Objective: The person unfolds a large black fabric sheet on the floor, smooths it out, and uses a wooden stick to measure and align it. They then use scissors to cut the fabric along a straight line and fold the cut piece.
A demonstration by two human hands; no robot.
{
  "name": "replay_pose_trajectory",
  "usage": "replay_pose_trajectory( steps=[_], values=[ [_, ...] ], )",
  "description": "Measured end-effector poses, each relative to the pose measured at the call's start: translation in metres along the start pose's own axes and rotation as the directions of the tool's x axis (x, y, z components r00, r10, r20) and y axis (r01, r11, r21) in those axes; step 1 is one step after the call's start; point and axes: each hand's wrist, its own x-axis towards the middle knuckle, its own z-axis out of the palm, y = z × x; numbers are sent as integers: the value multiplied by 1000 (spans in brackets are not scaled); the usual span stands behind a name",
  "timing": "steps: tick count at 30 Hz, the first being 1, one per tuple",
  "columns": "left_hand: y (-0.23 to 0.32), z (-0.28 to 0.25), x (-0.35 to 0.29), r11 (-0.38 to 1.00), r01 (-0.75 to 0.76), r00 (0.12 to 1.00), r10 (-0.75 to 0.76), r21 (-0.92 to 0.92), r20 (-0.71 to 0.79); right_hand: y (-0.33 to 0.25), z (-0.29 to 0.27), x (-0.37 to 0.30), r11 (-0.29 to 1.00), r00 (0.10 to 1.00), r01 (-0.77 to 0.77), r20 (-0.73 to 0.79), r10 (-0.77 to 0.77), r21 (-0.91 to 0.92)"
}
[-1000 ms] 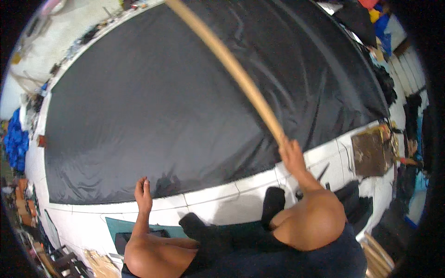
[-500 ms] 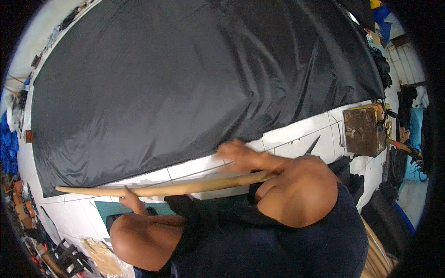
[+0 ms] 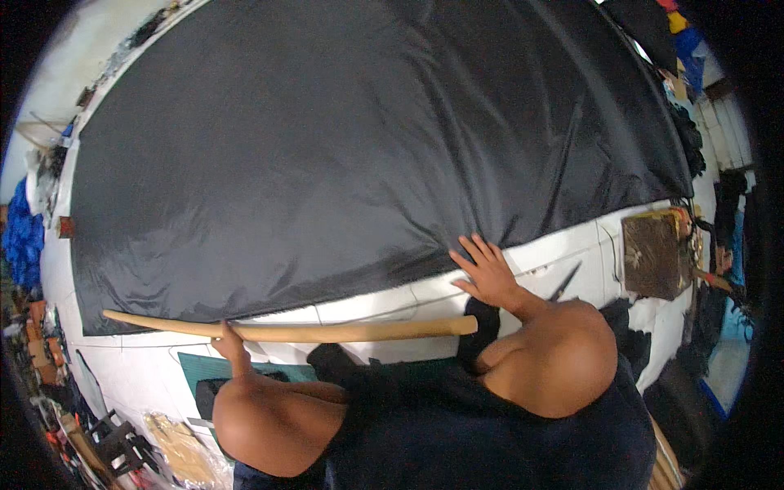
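Note:
A large sheet of black fabric (image 3: 302,155) lies spread over the white tiled floor in front of me, with wrinkles on its right half. My left hand (image 3: 231,341) is closed around a long tan roll or tube (image 3: 351,331), which runs sideways just in front of my knees. Its left end overlaps the fabric's near left corner. Farther right, my right hand (image 3: 488,273) has its fingers spread, with the fingertips on the near edge of the fabric. The roll's right end sits a little below that hand, apart from it.
A green mat (image 3: 190,369) shows partly beneath me. Right of my right knee are a dark pointed object (image 3: 565,280) and a brown box (image 3: 656,255). A plastic-wrapped tan package (image 3: 181,449) and a small dark stool (image 3: 122,449) stand at lower left. Blue material (image 3: 23,237) is heaped at far left.
My right hand has moved right and come down, fingers spread, at the fabric's edge. My left hand still holds the roll. The whole view has shifted slightly.

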Motion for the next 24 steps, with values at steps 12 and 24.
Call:
replay_pose_trajectory(
  steps=[12, 24],
  values=[
    [38, 23, 13, 926, -187, 961, 241, 327, -134, -48, -10, 16, 928, 939, 344, -56, -339, 146],
    [228, 148, -21, 349, -888, 458, 742, 301, 489, 12, -38, 143, 993, 979, 92, -189, -77, 73]
  ],
)
